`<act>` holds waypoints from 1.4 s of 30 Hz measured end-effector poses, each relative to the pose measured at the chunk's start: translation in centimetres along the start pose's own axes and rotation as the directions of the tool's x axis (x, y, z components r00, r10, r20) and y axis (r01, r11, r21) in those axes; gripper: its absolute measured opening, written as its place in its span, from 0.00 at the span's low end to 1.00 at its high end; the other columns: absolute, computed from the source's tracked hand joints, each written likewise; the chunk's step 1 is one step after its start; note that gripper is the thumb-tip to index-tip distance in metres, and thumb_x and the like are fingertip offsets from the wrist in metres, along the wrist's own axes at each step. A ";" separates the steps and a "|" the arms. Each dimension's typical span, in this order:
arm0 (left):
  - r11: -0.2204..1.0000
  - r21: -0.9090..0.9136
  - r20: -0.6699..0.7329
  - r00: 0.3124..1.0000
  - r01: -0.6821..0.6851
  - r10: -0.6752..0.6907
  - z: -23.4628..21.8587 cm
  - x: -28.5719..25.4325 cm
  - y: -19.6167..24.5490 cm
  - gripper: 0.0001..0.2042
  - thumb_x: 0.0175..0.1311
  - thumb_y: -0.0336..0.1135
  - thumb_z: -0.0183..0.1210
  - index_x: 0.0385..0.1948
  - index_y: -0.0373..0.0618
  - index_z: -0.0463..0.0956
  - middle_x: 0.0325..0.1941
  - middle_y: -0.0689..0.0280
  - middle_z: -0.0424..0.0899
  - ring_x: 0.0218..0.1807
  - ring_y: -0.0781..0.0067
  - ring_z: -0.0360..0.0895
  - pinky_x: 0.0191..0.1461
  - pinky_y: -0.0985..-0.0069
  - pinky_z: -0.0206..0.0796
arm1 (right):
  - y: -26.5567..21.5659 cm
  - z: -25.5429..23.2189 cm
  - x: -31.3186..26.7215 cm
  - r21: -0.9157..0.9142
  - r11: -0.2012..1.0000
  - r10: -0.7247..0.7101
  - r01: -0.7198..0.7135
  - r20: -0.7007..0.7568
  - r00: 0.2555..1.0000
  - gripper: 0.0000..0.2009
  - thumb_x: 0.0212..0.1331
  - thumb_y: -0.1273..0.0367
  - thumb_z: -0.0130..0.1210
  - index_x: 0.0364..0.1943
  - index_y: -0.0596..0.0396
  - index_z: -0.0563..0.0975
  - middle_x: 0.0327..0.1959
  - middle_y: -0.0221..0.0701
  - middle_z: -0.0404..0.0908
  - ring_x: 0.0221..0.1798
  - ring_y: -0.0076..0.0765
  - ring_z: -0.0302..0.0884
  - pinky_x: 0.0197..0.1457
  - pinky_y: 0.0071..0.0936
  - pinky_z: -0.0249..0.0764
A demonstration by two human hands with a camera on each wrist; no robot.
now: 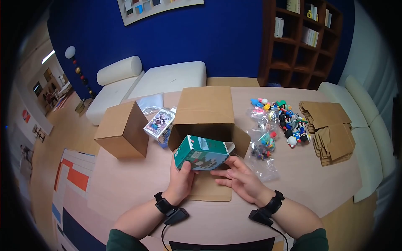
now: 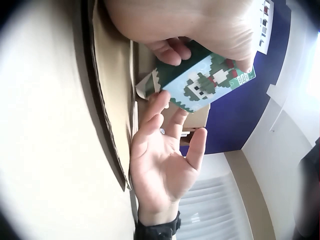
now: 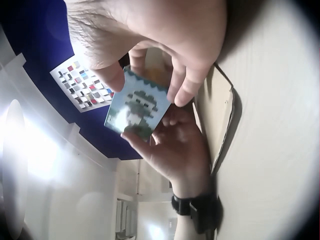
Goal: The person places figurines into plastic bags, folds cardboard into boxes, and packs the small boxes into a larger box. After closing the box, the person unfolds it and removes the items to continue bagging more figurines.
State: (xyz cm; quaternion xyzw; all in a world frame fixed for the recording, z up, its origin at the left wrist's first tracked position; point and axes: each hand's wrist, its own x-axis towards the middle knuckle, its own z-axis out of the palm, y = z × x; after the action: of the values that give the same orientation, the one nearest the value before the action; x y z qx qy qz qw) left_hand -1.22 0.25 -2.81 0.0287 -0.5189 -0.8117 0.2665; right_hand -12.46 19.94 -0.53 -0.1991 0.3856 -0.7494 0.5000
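Observation:
A green and light-blue toy box [image 1: 203, 152] with a blocky pixel picture is held tilted over the open cardboard carton. My left hand [image 1: 181, 180] grips its left end, thumb on the near side and the other fingers underneath. At the other end, a small flap stands out from the box. My right hand [image 1: 247, 182] is beside that end, fingers loosely extended, with fingertips touching the box edge in the left wrist view. The carton [image 1: 204, 106] lies behind the box, and its front flap [image 1: 211, 190] spreads toward me under the hands.
A closed cardboard box [image 1: 121, 129] stands left, next to a white picture box [image 1: 160, 124] and clear plastic [image 1: 150, 102]. Several small figures [image 1: 293, 125], some in clear bags [image 1: 264, 161], lie right of the carton. Flattened cardboard [image 1: 333, 134] is stacked at the table's right.

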 end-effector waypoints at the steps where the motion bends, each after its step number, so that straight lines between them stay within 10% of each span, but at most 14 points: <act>1: 1.000 -0.001 0.001 1.000 0.000 0.000 -0.2 0.0 -0.1 0.31 0.69 0.58 0.61 0.65 0.51 0.63 0.62 0.68 0.75 0.60 0.73 0.73 0.52 0.74 0.68 | 0.0 -0.4 0.1 0.034 0.999 -0.012 0.011 0.047 0.999 0.27 0.73 0.71 0.49 0.74 0.52 0.57 0.74 0.35 0.61 0.68 0.48 0.73 0.67 0.42 0.72; 8: 0.992 -0.065 0.049 0.993 0.111 -0.108 0.0 0.3 0.1 0.29 0.74 0.58 0.54 0.66 0.50 0.62 0.63 0.64 0.75 0.61 0.67 0.76 0.57 0.67 0.74 | -1.0 -1.9 -0.1 -0.002 1.000 -0.013 0.013 0.104 0.994 0.21 0.75 0.71 0.48 0.69 0.59 0.66 0.68 0.35 0.68 0.65 0.45 0.77 0.63 0.35 0.75; 13: 0.974 -0.192 0.027 0.993 0.116 -0.113 0.1 0.6 0.3 0.27 0.76 0.54 0.53 0.66 0.47 0.59 0.62 0.62 0.74 0.61 0.66 0.78 0.57 0.67 0.78 | -3.6 -1.0 -0.7 -0.357 0.885 -0.333 0.299 -0.037 0.942 0.14 0.75 0.72 0.47 0.57 0.64 0.79 0.65 0.37 0.71 0.51 0.37 0.85 0.54 0.29 0.79; 22: 0.982 -0.159 0.086 0.992 0.101 -0.088 0.1 0.1 0.5 0.27 0.77 0.53 0.52 0.67 0.46 0.59 0.62 0.61 0.75 0.60 0.66 0.79 0.54 0.68 0.79 | -1.6 -0.5 0.3 -0.472 0.881 -0.136 0.031 -0.190 0.972 0.22 0.69 0.74 0.56 0.65 0.56 0.66 0.56 0.36 0.76 0.48 0.26 0.82 0.49 0.22 0.80; 26: 0.982 -0.165 0.045 0.995 0.090 -0.084 0.1 0.2 0.5 0.27 0.76 0.54 0.52 0.66 0.46 0.60 0.62 0.60 0.75 0.60 0.66 0.79 0.54 0.67 0.79 | -1.0 -0.5 0.5 -0.748 0.646 -0.325 0.153 -0.088 0.941 0.25 0.62 0.72 0.64 0.61 0.59 0.68 0.62 0.40 0.67 0.39 0.25 0.81 0.42 0.24 0.79; 28: 0.976 -0.189 0.066 0.993 0.110 -0.099 0.0 0.2 0.2 0.27 0.76 0.54 0.52 0.67 0.46 0.59 0.62 0.60 0.75 0.61 0.66 0.78 0.54 0.67 0.79 | -2.0 -0.3 0.2 -0.956 0.281 -0.361 0.078 -0.031 0.932 0.22 0.63 0.72 0.63 0.60 0.58 0.71 0.54 0.34 0.74 0.40 0.18 0.77 0.36 0.19 0.75; 31: 0.982 -0.123 0.069 0.988 0.142 -0.135 -0.1 0.3 0.1 0.29 0.75 0.59 0.50 0.65 0.46 0.63 0.64 0.60 0.75 0.62 0.64 0.78 0.58 0.63 0.78 | -3.0 -1.7 -0.1 -0.988 0.152 -0.213 -0.004 -0.036 0.976 0.18 0.63 0.69 0.64 0.55 0.54 0.74 0.39 0.29 0.79 0.33 0.17 0.76 0.33 0.20 0.74; 32: 0.976 -0.162 0.040 0.989 0.148 -0.143 0.5 0.3 0.3 0.29 0.76 0.59 0.49 0.66 0.46 0.63 0.65 0.60 0.75 0.62 0.64 0.78 0.59 0.63 0.78 | -3.6 -2.1 -0.4 -0.988 0.152 -0.211 -0.004 -0.036 0.977 0.18 0.63 0.69 0.64 0.55 0.54 0.74 0.39 0.29 0.79 0.33 0.17 0.76 0.33 0.20 0.74; 35: 0.968 -0.190 0.036 0.987 0.162 -0.158 -0.3 0.2 0.0 0.29 0.76 0.59 0.49 0.67 0.46 0.63 0.65 0.61 0.75 0.63 0.63 0.78 0.60 0.61 0.77 | -6.1 -0.1 -1.2 -0.441 0.829 -0.469 0.343 -0.215 0.857 0.08 0.66 0.67 0.62 0.44 0.52 0.76 0.26 0.22 0.78 0.26 0.21 0.77 0.27 0.19 0.70; 36: 0.969 -0.182 0.078 0.985 0.166 -0.155 -0.6 0.3 -0.1 0.29 0.76 0.59 0.49 0.68 0.47 0.62 0.65 0.61 0.75 0.64 0.63 0.78 0.60 0.60 0.77 | -7.2 1.5 -1.1 -0.157 0.873 -0.484 0.461 -0.394 0.781 0.06 0.67 0.67 0.61 0.42 0.52 0.77 0.27 0.23 0.77 0.27 0.20 0.77 0.26 0.17 0.69; 40: 0.963 -0.216 0.077 0.986 0.161 -0.148 0.2 0.5 0.5 0.24 0.77 0.51 0.51 0.64 0.45 0.62 0.62 0.61 0.76 0.60 0.66 0.79 0.56 0.66 0.79 | -8.5 -3.7 0.0 -0.212 0.780 -0.605 0.589 -0.496 0.623 0.06 0.70 0.67 0.58 0.43 0.52 0.76 0.26 0.23 0.75 0.26 0.19 0.77 0.24 0.14 0.68; 42: 0.971 -0.163 0.087 0.983 0.176 -0.164 0.2 0.4 0.7 0.21 0.76 0.46 0.54 0.61 0.47 0.62 0.61 0.61 0.77 0.60 0.67 0.78 0.56 0.67 0.79 | -7.9 -6.0 0.6 -0.468 0.835 -0.538 0.290 -0.586 0.605 0.07 0.70 0.66 0.59 0.43 0.52 0.75 0.25 0.22 0.73 0.22 0.18 0.74 0.23 0.15 0.66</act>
State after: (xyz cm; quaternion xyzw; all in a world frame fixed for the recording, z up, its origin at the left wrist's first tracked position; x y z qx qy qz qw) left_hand -1.40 0.02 -2.04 0.0204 -0.4527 -0.8735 0.1781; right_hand -21.52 23.31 1.83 -0.0661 0.6047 -0.7890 0.0860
